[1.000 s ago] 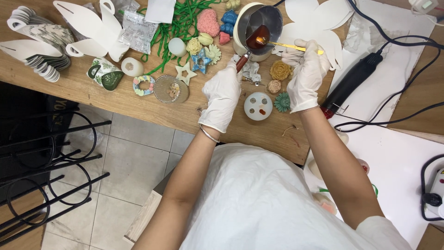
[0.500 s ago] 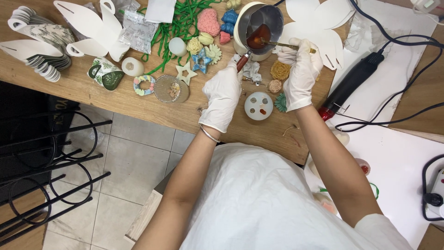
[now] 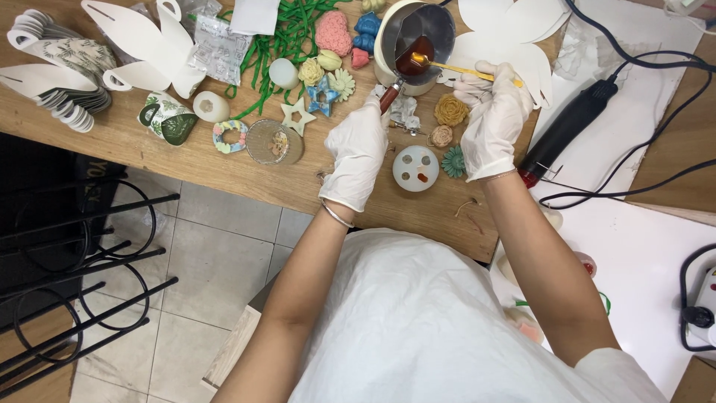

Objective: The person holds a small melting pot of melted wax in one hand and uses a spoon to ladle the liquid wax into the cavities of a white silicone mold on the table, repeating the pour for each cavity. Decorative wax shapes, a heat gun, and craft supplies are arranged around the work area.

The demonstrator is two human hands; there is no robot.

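Both my hands wear white gloves. My left hand [image 3: 359,149] grips the reddish handle of a small ladle [image 3: 412,58] holding dark brown liquid, held over a round metal pot [image 3: 431,22] at the back of the wooden table [image 3: 224,175]. My right hand [image 3: 494,119] holds a thin yellow stick [image 3: 466,71] whose tip reaches into the ladle. Below the hands lies a round white mould [image 3: 416,168] with small holes.
Coloured flower and star shaped pieces [image 3: 322,95], green cord [image 3: 287,37], white paper cutouts [image 3: 142,41] and a clear round disc [image 3: 273,142] lie to the left. A black heat tool [image 3: 567,130] with cables lies right. A black wire rack [image 3: 74,261] stands on the floor.
The ladle and both hands have shifted slightly; the stick tip now dips in the ladle's liquid.
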